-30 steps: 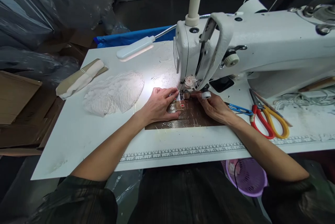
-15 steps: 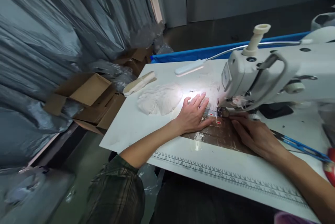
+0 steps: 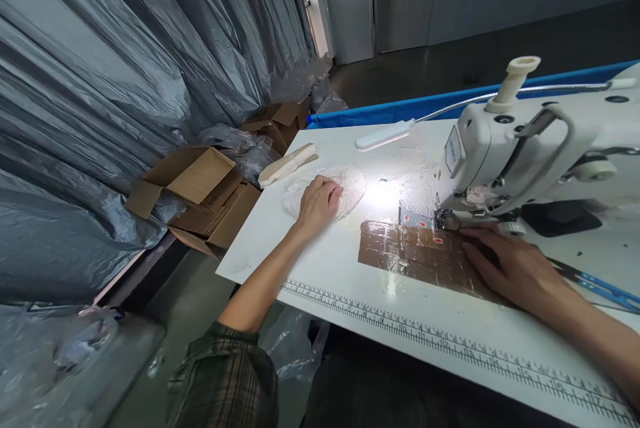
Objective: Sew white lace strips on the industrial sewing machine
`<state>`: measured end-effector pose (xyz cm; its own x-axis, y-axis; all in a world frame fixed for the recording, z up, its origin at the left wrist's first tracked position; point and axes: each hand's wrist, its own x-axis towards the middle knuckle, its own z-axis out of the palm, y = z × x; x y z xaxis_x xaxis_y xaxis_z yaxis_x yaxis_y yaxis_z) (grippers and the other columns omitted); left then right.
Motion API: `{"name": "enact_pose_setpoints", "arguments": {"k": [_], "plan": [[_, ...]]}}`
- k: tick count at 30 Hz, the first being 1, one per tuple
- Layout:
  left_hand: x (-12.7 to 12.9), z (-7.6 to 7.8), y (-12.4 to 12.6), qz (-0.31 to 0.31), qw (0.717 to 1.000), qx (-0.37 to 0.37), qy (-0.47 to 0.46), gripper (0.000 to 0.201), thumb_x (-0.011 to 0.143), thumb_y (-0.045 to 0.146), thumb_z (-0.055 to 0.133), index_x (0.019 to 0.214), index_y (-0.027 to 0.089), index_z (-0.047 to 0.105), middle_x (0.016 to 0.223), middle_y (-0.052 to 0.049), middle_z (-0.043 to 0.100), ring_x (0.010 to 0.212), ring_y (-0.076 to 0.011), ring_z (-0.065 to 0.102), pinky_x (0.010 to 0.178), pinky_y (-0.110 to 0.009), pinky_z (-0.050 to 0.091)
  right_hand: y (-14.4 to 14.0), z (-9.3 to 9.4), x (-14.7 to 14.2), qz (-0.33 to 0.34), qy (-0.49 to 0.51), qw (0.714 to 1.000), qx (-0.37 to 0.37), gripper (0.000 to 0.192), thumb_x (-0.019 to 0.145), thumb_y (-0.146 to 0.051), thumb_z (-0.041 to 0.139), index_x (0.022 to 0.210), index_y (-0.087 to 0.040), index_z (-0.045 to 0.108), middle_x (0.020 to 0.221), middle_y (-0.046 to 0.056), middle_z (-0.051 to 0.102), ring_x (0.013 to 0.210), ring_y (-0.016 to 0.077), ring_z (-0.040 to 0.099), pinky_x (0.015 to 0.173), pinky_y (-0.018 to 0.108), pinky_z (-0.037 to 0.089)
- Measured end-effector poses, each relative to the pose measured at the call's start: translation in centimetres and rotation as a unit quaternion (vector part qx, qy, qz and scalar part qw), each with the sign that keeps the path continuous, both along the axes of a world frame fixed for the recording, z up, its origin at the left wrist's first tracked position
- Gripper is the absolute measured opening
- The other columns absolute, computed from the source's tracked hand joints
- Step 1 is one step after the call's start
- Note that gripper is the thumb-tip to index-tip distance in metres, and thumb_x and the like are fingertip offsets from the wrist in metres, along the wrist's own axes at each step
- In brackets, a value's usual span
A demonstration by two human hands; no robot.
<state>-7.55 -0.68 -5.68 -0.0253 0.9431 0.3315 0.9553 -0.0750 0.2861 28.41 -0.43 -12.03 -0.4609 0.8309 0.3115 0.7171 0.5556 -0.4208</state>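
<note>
Here the left hand (image 3: 320, 203) rests, fingers curled, on the white lace pile (image 3: 327, 193) at 10 o'clock on the table (image 3: 280, 255). The right hand (image 3: 515, 268) lies flat by the presser foot (image 3: 447, 220); nothing sits under the foot yet, so 1 piece awaits sewing.

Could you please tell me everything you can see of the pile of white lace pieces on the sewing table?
The pile of white lace pieces is a low, loose heap of thin, openwork white fabric, lying flat on the white sewing table left of the machine, partly washed out by lamp glare. The left hand rests on its near edge, fingers curled onto it.
</note>
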Motion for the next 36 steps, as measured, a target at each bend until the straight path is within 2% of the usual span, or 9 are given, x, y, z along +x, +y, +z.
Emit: {"name": "enact_pose_setpoints", "arguments": {"k": [6, 11, 14, 16, 20, 24, 30, 33, 36], "plan": [[4.1, 1.1, -3.3, -0.117, 0.966, -0.019, -0.228, 0.022, 0.094, 0.030, 0.056, 0.082, 0.017, 0.068, 0.095, -0.006, 0.067, 0.087, -0.0172, 0.063, 0.076, -0.033, 0.053, -0.7, 1.9, 0.0, 0.045, 0.092, 0.993, -0.058, 0.036, 0.093, -0.048, 0.051, 0.111, -0.025, 0.071, 0.112, 0.009, 0.072, 0.104, 0.0314, 0.068, 0.091, 0.050, 0.056], [8.9, 1.9, -5.9, -0.237, 0.839, -0.187, -0.452, 0.030, 0.088, 0.044, 0.063, 0.076, 0.016, 0.064, 0.078, -0.004, 0.065, 0.067, -0.0123, 0.057, 0.063, -0.028, 0.048, -2.4, 3.9, -1.1, 0.127, 0.104, 0.980, -0.116, 0.060, 0.081, -0.053, 0.070, 0.133, -0.026, 0.059, 0.145, 0.011, 0.051, 0.131, 0.0348, 0.050, 0.108, 0.052, 0.045], [10.5, 1.9, -6.1, -0.243, 0.768, -0.238, -0.542, 0.035, 0.079, 0.050, 0.073, 0.085, 0.017, 0.061, 0.084, -0.006, 0.066, 0.072, -0.0143, 0.060, 0.065, -0.029, 0.047, -3.2, 4.9, -1.9, 0.215, 0.122, 0.939, -0.238, 0.027, 0.087, -0.047, 0.066, 0.100, -0.023, 0.071, 0.126, 0.009, 0.062, 0.113, 0.0288, 0.059, 0.097, 0.042, 0.051], [10.9, 1.8, -5.7, -0.227, 0.754, -0.274, -0.552, 0.046, 0.073, 0.048, 0.080, 0.102, 0.019, 0.059, 0.092, -0.009, 0.069, 0.078, -0.0180, 0.063, 0.067, -0.031, 0.048, -3.7, 5.3, -2.4, 0.241, 0.133, 0.907, -0.320, 0.024, 0.090, -0.044, 0.063, 0.087, -0.021, 0.069, 0.099, 0.006, 0.068, 0.090, 0.0221, 0.062, 0.081, 0.034, 0.053], [10.9, 1.4, -4.5, -0.205, 0.793, -0.282, -0.499, 0.061, 0.073, 0.038, 0.083, 0.122, 0.019, 0.052, 0.092, -0.008, 0.071, 0.078, -0.0177, 0.065, 0.069, -0.031, 0.049, -4.4, 5.4, -3.2, 0.219, 0.174, 0.853, -0.440, 0.029, 0.089, -0.047, 0.064, 0.087, -0.018, 0.062, 0.068, -0.002, 0.054, 0.058, 0.0109, 0.044, 0.053, 0.023, 0.039], [9.8, 0.9, -3.3, -0.216, 0.825, -0.265, -0.451, 0.049, 0.084, 0.036, 0.072, 0.123, 0.018, 0.050, 0.081, -0.002, 0.068, 0.070, -0.0145, 0.065, 0.065, -0.029, 0.051, -3.4, 5.6, -2.8, 0.210, 0.202, 0.815, -0.502, 0.032, 0.086, -0.047, 0.068, 0.097, -0.018, 0.061, 0.077, -0.002, 0.057, 0.062, 0.0094, 0.047, 0.055, 0.022, 0.039], [8.3, -1.5, -1.6, -0.242, 0.954, -0.053, -0.168, 0.036, 0.095, 0.030, 0.052, 0.128, 0.017, 0.045, 0.094, -0.008, 0.069, 0.077, -0.0179, 0.066, 0.064, -0.033, 0.054, -0.2, 6.4, -0.9, 0.026, 0.111, 0.926, -0.361, 0.032, 0.088, -0.049, 0.061, 0.095, -0.019, 0.069, 0.074, 0.002, 0.065, 0.063, 0.0139, 0.054, 0.055, 0.026, 0.040], [8.3, -2.3, -0.9, -0.282, 0.958, 0.040, 0.000, 0.026, 0.098, 0.023, 0.043, 0.121, 0.013, 0.051, 0.112, -0.016, 0.065, 0.092, -0.0232, 0.065, 0.073, -0.041, 0.054, 0.6, 6.2, -0.8, -0.020, 0.088, 0.962, -0.259, 0.028, 0.087, -0.046, 0.059, 0.091, -0.021, 0.070, 0.077, 0.003, 0.068, 0.067, 0.0161, 0.058, 0.058, 0.027, 0.042], [8.9, -2.0, 0.4, -0.337, 0.937, 0.049, 0.082, 0.027, 0.100, 0.023, 0.039, 0.121, 0.012, 0.053, 0.125, -0.018, 0.061, 0.105, -0.0269, 0.062, 0.084, -0.046, 0.052, 0.8, 5.4, -1.1, -0.049, 0.070, 0.967, -0.239, 0.039, 0.089, -0.055, 0.054, 0.084, -0.019, 0.068, 0.065, 0.001, 0.062, 0.060, 0.0155, 0.054, 0.055, 0.028, 0.038]]}}
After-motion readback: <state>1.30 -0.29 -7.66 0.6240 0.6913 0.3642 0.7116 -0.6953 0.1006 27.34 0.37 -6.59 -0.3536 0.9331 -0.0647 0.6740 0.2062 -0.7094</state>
